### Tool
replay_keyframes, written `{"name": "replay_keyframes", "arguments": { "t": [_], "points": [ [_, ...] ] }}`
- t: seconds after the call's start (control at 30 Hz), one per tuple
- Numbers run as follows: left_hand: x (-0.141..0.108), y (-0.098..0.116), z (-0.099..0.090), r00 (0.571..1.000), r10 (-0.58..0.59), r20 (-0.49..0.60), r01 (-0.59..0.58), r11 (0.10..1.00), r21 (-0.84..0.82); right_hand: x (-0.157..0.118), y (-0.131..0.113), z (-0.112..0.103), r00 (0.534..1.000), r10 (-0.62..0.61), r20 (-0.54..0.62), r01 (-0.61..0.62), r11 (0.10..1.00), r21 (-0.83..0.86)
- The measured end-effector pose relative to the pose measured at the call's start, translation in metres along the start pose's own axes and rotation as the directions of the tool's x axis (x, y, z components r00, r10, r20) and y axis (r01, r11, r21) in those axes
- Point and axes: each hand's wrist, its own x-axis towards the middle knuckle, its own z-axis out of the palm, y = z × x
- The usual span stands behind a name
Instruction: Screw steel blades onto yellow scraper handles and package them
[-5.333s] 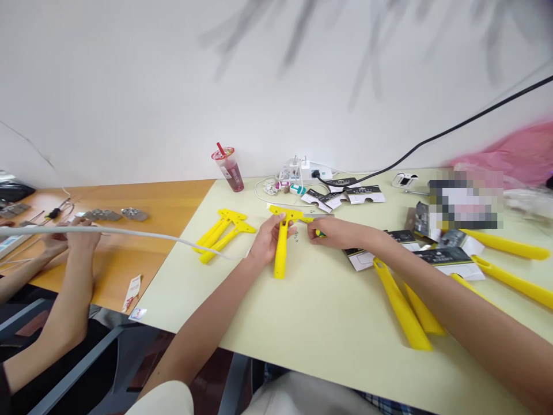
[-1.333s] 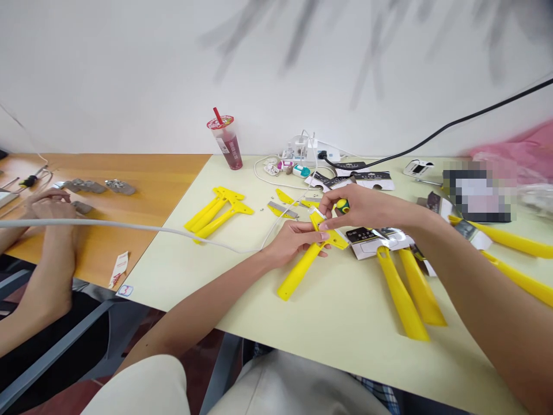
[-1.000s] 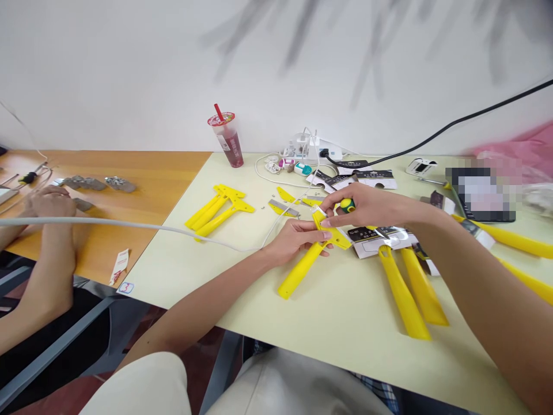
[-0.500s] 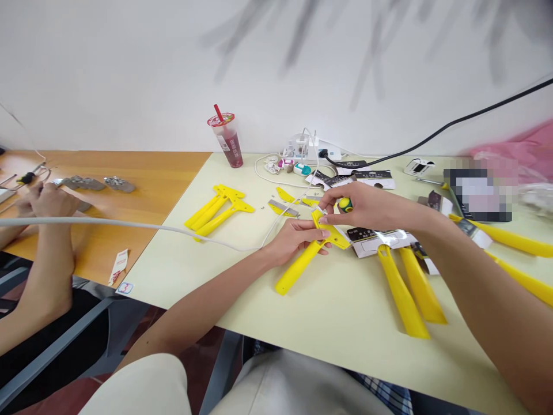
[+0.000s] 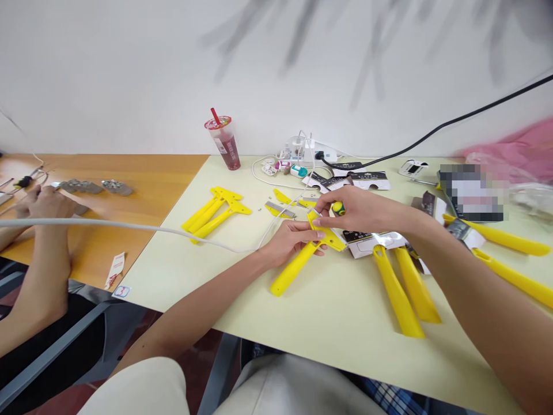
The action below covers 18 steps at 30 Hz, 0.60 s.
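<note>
Near the middle of the table, my left hand [image 5: 291, 242] is closed around the head of a yellow scraper [image 5: 296, 268], whose handle slants toward me. My right hand [image 5: 345, 207] reaches over from the right, thumb and fingers pinched at the scraper head's far end. Tucked in that hand is a screwdriver [image 5: 338, 208] with a yellow and dark green handle end; its shaft is hidden. Just beyond the hands lie yellow blade covers [image 5: 280, 196], a scraper blade [image 5: 280, 210] and tiny screws. More yellow scrapers [image 5: 218, 210] are stacked to the left.
Packaged scrapers [image 5: 397, 294] lie to the right, near black-and-white cards [image 5: 367, 180]. A power strip [image 5: 306, 151] with cables and a drink cup [image 5: 225, 144] stand by the wall. A white cable [image 5: 129, 225] crosses the left side. A co-worker's hands [image 5: 47, 204] are at the wooden table [image 5: 164, 173].
The whole view has shifted slightly, so things appear a little further left. Both hands keep nearly the same hold on the scraper.
</note>
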Motion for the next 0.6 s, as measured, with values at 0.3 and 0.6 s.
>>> {"name": "replay_keyframes", "arguments": {
  "t": [0.3, 0.6],
  "points": [
    [-0.0009, 0.0013, 0.0009, 1.000, 0.003, 0.016, -0.003, 1.000, 0.005, 0.0029, 0.0033, 0.0022, 0.998, -0.033, 0.054, 0.032, 0.999, 0.023],
    [0.0002, 0.0046, 0.0011, 1.000, -0.013, -0.010, 0.012, 1.000, -0.017, 0.0071, -0.0009, 0.0076, 0.997, -0.009, 0.079, 0.006, 0.999, 0.042]
  ]
}}
